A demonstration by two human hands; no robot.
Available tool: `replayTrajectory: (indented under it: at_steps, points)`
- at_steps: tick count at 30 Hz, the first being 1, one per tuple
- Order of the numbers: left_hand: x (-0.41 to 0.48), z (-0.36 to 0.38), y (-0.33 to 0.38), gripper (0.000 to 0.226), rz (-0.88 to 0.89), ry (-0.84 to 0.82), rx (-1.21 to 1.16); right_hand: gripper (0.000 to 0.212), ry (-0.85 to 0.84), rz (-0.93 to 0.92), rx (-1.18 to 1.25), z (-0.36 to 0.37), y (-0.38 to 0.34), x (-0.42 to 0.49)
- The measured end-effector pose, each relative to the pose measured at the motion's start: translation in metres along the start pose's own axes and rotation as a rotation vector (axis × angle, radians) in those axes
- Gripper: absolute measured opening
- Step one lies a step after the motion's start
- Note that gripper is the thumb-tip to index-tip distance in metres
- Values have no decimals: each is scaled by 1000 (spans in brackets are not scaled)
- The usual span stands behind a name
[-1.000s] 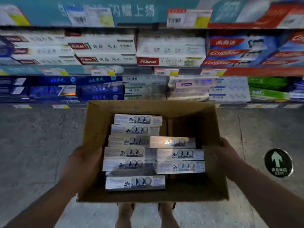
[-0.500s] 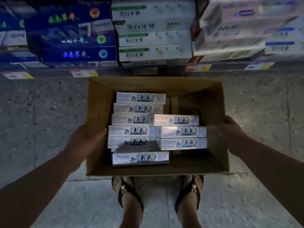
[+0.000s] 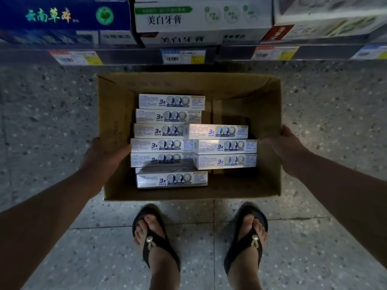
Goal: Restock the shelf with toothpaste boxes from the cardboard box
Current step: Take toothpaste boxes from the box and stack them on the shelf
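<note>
An open brown cardboard box (image 3: pixel 240 88) is low over the speckled floor, just in front of my feet. Inside lie several white and blue toothpaste boxes (image 3: pixel 170 101) in two flat rows, the left row longer than the right. My left hand (image 3: pixel 102 155) grips the box's left wall, thumb over the rim. On the opposite side my right hand (image 3: pixel 290 145) grips the right wall the same way. The bottom shelf (image 3: pixel 134 56) runs across the top of the view, stocked with blue and white toothpaste cartons.
Price tags (image 3: pixel 182 56) line the shelf edge. A blue carton (image 3: pixel 62 15) and a white carton (image 3: pixel 201 17) sit on the shelf above the box. My feet in black sandals (image 3: pixel 155 233) stand on the tiled floor right behind the box.
The box has gone down toward the floor with both hands still on its walls. My view has tipped downward, so the upper shelves are gone and my feet show.
</note>
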State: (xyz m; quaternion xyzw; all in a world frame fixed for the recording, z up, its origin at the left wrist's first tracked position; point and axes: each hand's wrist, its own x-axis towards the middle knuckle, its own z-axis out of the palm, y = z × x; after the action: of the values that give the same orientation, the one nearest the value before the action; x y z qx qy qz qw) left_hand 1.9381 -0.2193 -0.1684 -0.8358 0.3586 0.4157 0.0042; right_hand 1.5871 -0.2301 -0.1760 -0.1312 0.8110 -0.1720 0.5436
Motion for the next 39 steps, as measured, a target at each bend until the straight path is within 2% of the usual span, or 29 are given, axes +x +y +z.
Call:
replayTrajectory:
  at_steps: [4, 6, 7, 9, 11, 12, 14, 15, 17, 23, 26, 30, 34, 39]
  points:
    - [-1, -2, 5, 76, 19, -9, 86, 56, -4, -21, -100, 0, -4, 0]
    - [-6, -5, 10, 86, 43, 29, 171, 68, 133, -107, -303, -2, -7, -2]
    - [-12, -7, 13, 88, 66, 70, 206, 71, 227, -220, -402, -1, -10, -7]
    - [-27, -7, 16, 80, 194, 134, 230, 62, 312, -589, -550, 4, -16, -24]
    - [-41, 1, 19, 63, 378, 79, 230, 50, 172, -842, -698, 14, -16, -30]
    - [-48, 7, 21, 55, 445, 3, 212, 48, 37, -853, -793, 21, -16, -29]
    - [-53, 22, 20, 47, 505, -177, 195, 52, -219, -724, -951, 35, -12, -17]
    - [-53, 28, 18, 46, 522, -238, 211, 56, -296, -663, -1015, 41, -12, -8]
    - [-49, 37, 15, 46, 537, -289, 242, 67, -341, -573, -1101, 48, -15, 9]
    - [-35, 45, 1, 45, 545, -212, 253, 99, -406, -423, -1164, 52, -13, 47]
    - [-32, 42, -9, 46, 540, -209, 257, 100, -403, -437, -1201, 51, -10, 49]
    - [-30, 35, -12, 51, 557, -216, 310, 84, -306, -577, -1213, 50, -7, 38]
    - [-29, 33, -7, 64, 572, -275, 392, 53, -187, -753, -1047, 44, -6, 17]
    - [-16, 42, -14, 86, 491, -432, 635, 51, -97, -813, -890, 28, 1, 1]
